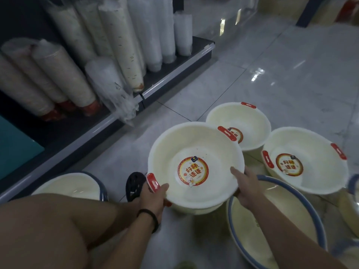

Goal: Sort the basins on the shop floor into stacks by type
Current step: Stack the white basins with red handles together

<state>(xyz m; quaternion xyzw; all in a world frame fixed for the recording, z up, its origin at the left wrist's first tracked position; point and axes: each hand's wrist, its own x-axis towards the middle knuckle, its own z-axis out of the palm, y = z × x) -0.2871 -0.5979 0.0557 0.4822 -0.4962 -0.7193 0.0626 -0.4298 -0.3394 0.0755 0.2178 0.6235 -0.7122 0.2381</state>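
Note:
I hold a cream basin with red handles [194,144] over the floor, a round red sticker on its bottom. My left hand [155,197] grips its near red handle; my right hand [245,183] grips its right rim. Behind it sits a smaller cream basin with red handles [250,121], and to the right a third one [310,144] with the same sticker. A cream basin with a blue rim [272,226] lies under my right forearm. Another blue-rimmed basin [77,185] sits at the lower left, partly hidden by my knee.
A low dark shelf [174,74] runs along the left, loaded with leaning sleeves of stacked cups [120,41]. A black sandal [134,185] shows by my left hand. Glossy floor tiles [281,74] stretch beyond the basins. More blue-rimmed basin edges [352,187] show at the right border.

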